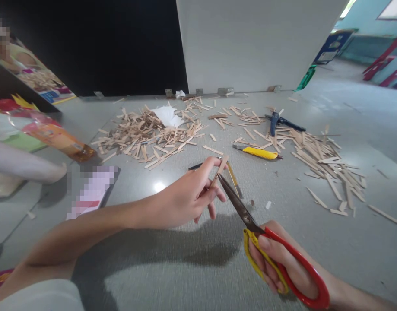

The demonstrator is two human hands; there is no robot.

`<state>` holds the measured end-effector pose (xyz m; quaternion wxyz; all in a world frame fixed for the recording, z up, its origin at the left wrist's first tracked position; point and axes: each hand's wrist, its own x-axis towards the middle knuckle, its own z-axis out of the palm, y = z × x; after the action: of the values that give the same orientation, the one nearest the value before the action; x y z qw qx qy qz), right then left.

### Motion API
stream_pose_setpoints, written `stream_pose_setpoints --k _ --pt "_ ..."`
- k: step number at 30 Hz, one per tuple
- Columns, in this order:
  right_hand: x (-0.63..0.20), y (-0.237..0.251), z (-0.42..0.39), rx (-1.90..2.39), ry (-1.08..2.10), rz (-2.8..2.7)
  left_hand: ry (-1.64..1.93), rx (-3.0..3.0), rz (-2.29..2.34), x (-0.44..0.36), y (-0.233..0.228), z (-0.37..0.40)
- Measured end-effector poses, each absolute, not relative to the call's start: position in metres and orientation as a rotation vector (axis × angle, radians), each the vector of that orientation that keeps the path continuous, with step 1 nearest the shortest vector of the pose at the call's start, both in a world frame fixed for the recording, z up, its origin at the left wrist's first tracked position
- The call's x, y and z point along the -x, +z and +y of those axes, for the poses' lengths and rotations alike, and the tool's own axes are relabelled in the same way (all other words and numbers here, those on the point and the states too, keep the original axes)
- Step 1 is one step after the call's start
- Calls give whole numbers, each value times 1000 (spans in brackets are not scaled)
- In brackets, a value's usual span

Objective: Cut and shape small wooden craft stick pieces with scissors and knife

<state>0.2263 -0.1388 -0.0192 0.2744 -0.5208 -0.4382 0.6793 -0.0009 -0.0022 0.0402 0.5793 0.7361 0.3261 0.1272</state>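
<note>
Head view: the left hand [185, 196] sits just left of centre, its fingers pinched narrow around a thin wooden stick [219, 170], which rises from the fingertips toward about 1 o'clock. The right hand [279, 263], at roughly 5 o'clock from the left, is closed through the red and yellow loops of a pair of scissors [250, 220]. The dark blades run up toward 11 o'clock and meet the stick right beside the left fingertips.

The stick looks light, stiff and brittle (likely to snap or split rather than bend), so a grip close to the blades, as here, seems the steadiest hold. A loose one would probably let it twist. The scissors look rigid, and their loops give the sure grip.

On the grey floor [192, 268], a yellow utility knife [258, 152] lies at 1 o'clock from the left hand. A blue tool [277, 121] lies farther off in the same direction. Heaps of cut sticks [146, 138] spread at 11 o'clock and another scatter [328, 164] at 2 o'clock.

Hard to make out: whether the blades are open on the stick or already closed through it, and how far the stick runs down inside the fingers. A dark pen-like thing and a yellowish strip behind the hand are partly covered. Another person's sleeve [20, 164] enters at 9 o'clock, beside a blurred patch.
</note>
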Motion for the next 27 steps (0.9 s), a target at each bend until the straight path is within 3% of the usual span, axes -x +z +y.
stream_pose_setpoints --k 27 --pt "-220 -26 -139 1491 1872 -1143 300 -1868 709 -1 29 -4"
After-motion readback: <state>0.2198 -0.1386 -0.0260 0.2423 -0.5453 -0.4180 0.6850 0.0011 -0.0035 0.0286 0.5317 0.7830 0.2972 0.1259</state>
